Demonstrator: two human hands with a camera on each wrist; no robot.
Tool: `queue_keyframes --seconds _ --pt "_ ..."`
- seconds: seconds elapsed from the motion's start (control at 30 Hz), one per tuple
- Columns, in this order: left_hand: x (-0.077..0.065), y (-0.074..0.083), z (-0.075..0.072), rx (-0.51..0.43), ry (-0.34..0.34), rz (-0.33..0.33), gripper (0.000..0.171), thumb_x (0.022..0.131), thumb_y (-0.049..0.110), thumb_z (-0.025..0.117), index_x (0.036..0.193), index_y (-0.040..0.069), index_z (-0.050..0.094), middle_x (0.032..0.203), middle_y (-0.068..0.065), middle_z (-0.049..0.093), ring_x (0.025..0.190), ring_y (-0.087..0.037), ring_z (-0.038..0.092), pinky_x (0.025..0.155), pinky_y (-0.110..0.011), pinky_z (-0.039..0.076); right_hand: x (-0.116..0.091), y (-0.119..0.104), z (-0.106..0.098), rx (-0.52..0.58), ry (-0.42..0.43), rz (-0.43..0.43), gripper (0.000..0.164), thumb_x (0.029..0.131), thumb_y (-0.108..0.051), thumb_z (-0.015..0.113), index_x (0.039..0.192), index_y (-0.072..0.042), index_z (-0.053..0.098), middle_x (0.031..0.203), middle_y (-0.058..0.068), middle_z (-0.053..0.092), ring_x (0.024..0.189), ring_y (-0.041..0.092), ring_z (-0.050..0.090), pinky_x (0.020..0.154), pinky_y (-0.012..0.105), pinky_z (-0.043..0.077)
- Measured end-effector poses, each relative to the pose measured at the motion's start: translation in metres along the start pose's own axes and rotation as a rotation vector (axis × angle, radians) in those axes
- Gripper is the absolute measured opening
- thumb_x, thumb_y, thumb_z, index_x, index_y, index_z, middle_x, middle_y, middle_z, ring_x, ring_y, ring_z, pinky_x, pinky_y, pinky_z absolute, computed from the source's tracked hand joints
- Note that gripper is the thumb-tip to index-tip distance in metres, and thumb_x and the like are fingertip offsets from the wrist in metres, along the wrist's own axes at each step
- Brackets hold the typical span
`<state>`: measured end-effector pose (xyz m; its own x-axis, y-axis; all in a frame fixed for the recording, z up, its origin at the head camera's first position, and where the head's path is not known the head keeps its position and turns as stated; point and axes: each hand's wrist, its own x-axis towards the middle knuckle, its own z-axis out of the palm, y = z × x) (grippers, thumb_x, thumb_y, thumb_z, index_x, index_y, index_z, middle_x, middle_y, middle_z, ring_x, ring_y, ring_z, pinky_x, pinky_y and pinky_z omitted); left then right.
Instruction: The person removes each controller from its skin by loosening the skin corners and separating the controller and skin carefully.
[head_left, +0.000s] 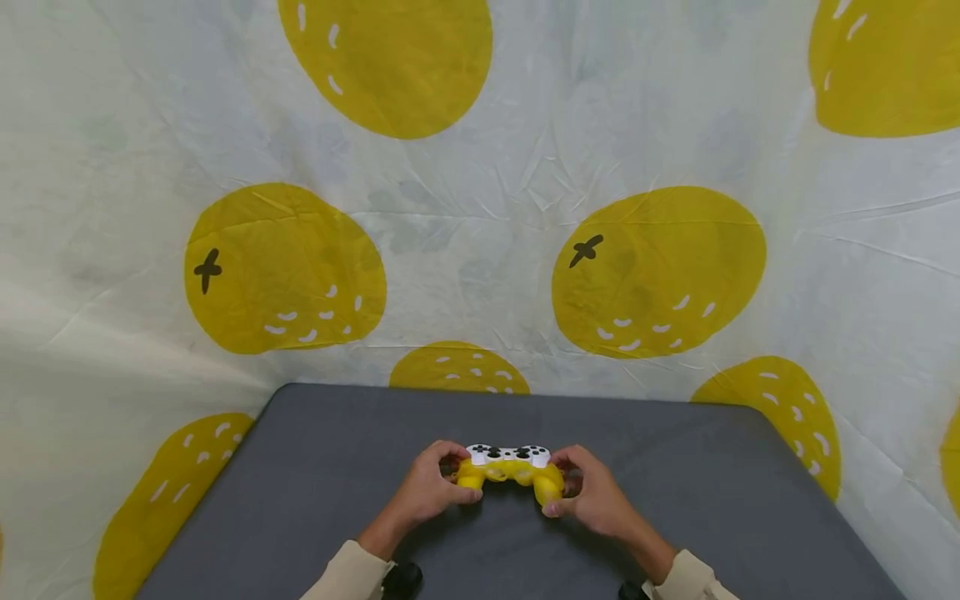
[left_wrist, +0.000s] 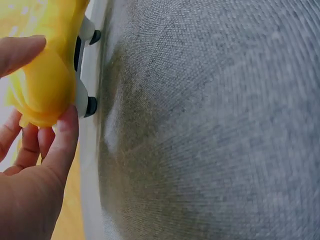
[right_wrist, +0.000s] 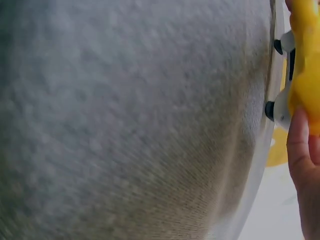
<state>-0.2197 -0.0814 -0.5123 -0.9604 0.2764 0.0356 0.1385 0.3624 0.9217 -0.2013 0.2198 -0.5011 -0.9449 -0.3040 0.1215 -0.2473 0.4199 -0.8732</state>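
Observation:
A game controller (head_left: pixel 517 455) with a white face, black thumbsticks and black buttons is held in front of me. A yellow cover (head_left: pixel 510 472) wraps its lower part and both grips, while the white upper face stays exposed. My left hand (head_left: pixel 431 485) grips the left end, thumb and fingers around the yellow handle. At the opposite end my right hand (head_left: pixel 597 493) holds the other handle the same way, its thumb low on the yellow. Black thumbsticks (left_wrist: pixel 91 106) stick out beyond the yellow cover in the left wrist view; the right wrist view shows only part of the yellow cover (right_wrist: pixel 306 90).
Below the hands lies a dark grey table (head_left: pixel 360 433) with rounded far corners. Behind it hangs a white cloth (head_left: pixel 465 275) printed with large yellow fruits, which also runs along both sides of the table.

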Motion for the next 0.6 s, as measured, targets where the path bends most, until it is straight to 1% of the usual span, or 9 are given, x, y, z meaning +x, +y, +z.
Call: queue_keyframes --seconds 0.07,0.13,0.2,0.27,0.33,0.43,0.5,0.6 --pt "0.0006 -0.0004 0.0009 -0.010 0.005 0.004 0.051 0.075 0.015 0.094 0.118 0.005 0.068 0.119 -0.011 0.062 0.103 -0.020 0.061 0.092 -0.035 0.059 -0.0014 -0.0006 0.0031 -0.032 0.024 0.008 0.062 0.069 -0.003 0.096 0.121 -0.003 0.062 0.113 0.012 0.057 0.094 0.016 0.059 0.079 0.030 0.060" --pt "0.0012 -0.0005 0.0010 -0.032 0.002 -0.002 0.052 0.076 0.014 0.093 0.120 0.005 0.068 0.121 -0.011 0.061 0.106 -0.022 0.060 0.098 -0.041 0.060 -0.0016 -0.0024 0.0056 -0.057 0.055 0.026 0.064 0.067 -0.001 0.096 0.120 -0.004 0.062 0.113 0.011 0.057 0.094 0.017 0.058 0.078 0.030 0.059" --pt "0.0013 -0.0008 0.0013 -0.056 -0.012 -0.022 0.054 0.077 0.014 0.093 0.123 0.006 0.067 0.123 -0.011 0.060 0.110 -0.024 0.059 0.101 -0.045 0.059 -0.0012 -0.0046 0.0069 -0.056 0.082 0.055 0.061 0.067 0.002 0.095 0.118 -0.004 0.062 0.112 0.011 0.059 0.092 0.018 0.059 0.076 0.029 0.058" --pt "0.0016 -0.0013 0.0020 -0.065 -0.019 -0.037 0.056 0.077 0.014 0.094 0.125 0.008 0.066 0.124 -0.010 0.059 0.112 -0.024 0.059 0.102 -0.047 0.058 -0.0005 -0.0063 0.0070 -0.036 0.105 0.094 0.056 0.068 0.003 0.093 0.116 -0.004 0.063 0.109 0.011 0.062 0.088 0.019 0.059 0.073 0.028 0.056" --pt "0.0015 -0.0014 0.0030 -0.063 -0.009 -0.038 0.056 0.076 0.014 0.094 0.124 0.008 0.067 0.124 -0.009 0.060 0.110 -0.023 0.059 0.101 -0.045 0.059 0.0010 -0.0069 0.0072 -0.019 0.129 0.127 0.052 0.068 0.004 0.093 0.111 -0.005 0.065 0.104 0.011 0.064 0.086 0.019 0.058 0.071 0.026 0.054" --pt "0.0015 -0.0031 0.0050 -0.040 0.036 -0.023 0.054 0.071 0.012 0.096 0.118 0.008 0.071 0.117 -0.009 0.065 0.102 -0.021 0.060 0.093 -0.037 0.061 0.0035 -0.0059 0.0078 -0.001 0.153 0.149 0.046 0.067 0.004 0.093 0.104 -0.005 0.068 0.095 0.009 0.066 0.082 0.016 0.058 0.069 0.024 0.053" --pt "0.0009 -0.0047 0.0058 -0.030 0.055 -0.022 0.053 0.068 0.011 0.098 0.114 0.008 0.073 0.112 -0.008 0.068 0.098 -0.019 0.061 0.087 -0.032 0.060 0.0046 -0.0044 0.0089 0.006 0.169 0.145 0.042 0.066 0.004 0.093 0.099 -0.005 0.069 0.090 0.009 0.067 0.081 0.013 0.058 0.069 0.024 0.053" --pt "0.0002 -0.0075 0.0058 -0.021 0.062 -0.024 0.053 0.065 0.012 0.099 0.111 0.009 0.074 0.108 -0.007 0.071 0.093 -0.016 0.063 0.081 -0.028 0.058 0.0046 -0.0023 0.0106 0.005 0.180 0.124 0.037 0.067 0.004 0.092 0.095 -0.004 0.069 0.086 0.008 0.068 0.078 0.011 0.058 0.069 0.024 0.053"
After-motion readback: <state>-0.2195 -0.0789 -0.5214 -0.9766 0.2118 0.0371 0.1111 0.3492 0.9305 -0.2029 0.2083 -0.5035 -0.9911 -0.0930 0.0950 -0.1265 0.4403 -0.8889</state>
